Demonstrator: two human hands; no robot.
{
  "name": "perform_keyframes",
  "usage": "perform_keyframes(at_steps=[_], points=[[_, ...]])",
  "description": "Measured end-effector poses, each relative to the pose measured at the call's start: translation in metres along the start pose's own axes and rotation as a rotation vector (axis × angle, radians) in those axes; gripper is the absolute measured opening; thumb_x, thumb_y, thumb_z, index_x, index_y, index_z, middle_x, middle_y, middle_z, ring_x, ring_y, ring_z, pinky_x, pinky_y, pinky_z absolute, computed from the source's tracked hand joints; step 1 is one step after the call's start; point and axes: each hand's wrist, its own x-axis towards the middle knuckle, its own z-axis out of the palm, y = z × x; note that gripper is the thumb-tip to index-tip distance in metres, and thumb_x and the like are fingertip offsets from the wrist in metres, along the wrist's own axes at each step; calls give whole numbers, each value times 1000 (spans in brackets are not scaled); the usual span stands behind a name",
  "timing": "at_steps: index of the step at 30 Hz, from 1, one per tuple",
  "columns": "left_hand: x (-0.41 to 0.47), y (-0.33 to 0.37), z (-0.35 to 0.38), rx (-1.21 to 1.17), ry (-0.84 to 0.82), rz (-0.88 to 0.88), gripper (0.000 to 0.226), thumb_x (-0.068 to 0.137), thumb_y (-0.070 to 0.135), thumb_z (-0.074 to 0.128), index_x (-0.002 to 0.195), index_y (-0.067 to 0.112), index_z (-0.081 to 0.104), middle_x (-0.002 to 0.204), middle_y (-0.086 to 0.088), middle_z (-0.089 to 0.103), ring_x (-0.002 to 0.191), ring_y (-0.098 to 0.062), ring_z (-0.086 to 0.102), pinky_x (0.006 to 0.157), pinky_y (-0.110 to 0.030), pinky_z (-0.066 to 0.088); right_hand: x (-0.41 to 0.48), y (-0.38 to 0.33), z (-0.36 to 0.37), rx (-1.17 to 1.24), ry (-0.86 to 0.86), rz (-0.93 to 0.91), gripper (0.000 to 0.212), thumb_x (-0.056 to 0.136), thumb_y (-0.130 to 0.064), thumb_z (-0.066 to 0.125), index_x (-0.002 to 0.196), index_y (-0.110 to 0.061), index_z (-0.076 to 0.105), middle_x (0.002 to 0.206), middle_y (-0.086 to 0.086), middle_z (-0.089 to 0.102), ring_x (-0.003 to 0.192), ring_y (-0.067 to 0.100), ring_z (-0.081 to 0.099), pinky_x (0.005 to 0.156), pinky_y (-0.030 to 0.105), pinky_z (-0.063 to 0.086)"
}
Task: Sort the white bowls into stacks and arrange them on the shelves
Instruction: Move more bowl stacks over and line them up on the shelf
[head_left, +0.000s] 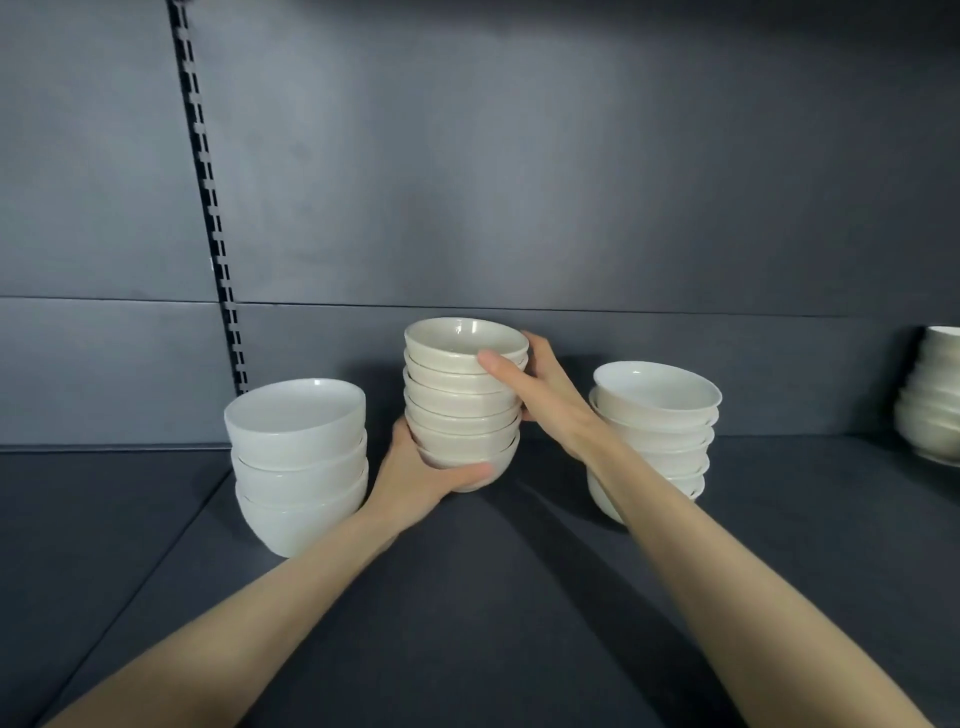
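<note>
A tall stack of small cream-white bowls (462, 395) stands upright in the middle of the dark shelf (467, 597), held between both hands. The left hand (415, 478) cups the bottom bowl from its left, fingers curled round it and the thumb (470, 473) pressed across its front. The right hand (545, 395) grips the stack's upper right side, thumb laid over the rims near the top and the other fingers wrapped behind. Whether the stack rests on the shelf or hangs just above it, I cannot tell. Just left of this stack sits a shorter stack of three bigger white bowls (298, 467); near its right stands another white stack (660, 415), partly hidden by the right forearm. Well to its right, at the frame's edge, is a fourth stack (930, 400). Behind it rises a grey back panel (519, 182).
</note>
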Motion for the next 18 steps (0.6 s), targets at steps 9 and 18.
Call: perform_keyframes(at_steps=[9, 18], points=[[-36, 15, 3, 36, 19, -26, 80, 54, 20, 95, 120, 35, 51, 111, 21, 68, 103, 4, 63, 83, -16, 53, -25, -5, -8, -75, 3, -38, 76, 71, -68, 66, 131, -32, 38, 123, -12, 57, 109, 9, 57, 97, 40, 50], [-95, 46, 14, 29, 81, 39, 65, 61, 3, 88, 97, 38, 48, 89, 29, 66, 84, 23, 58, 66, -1, 46, -72, -16, -17, -72, -39, -63, 80, 67, -72, 65, 129, -30, 36, 120, -13, 58, 109, 10, 57, 94, 37, 50]])
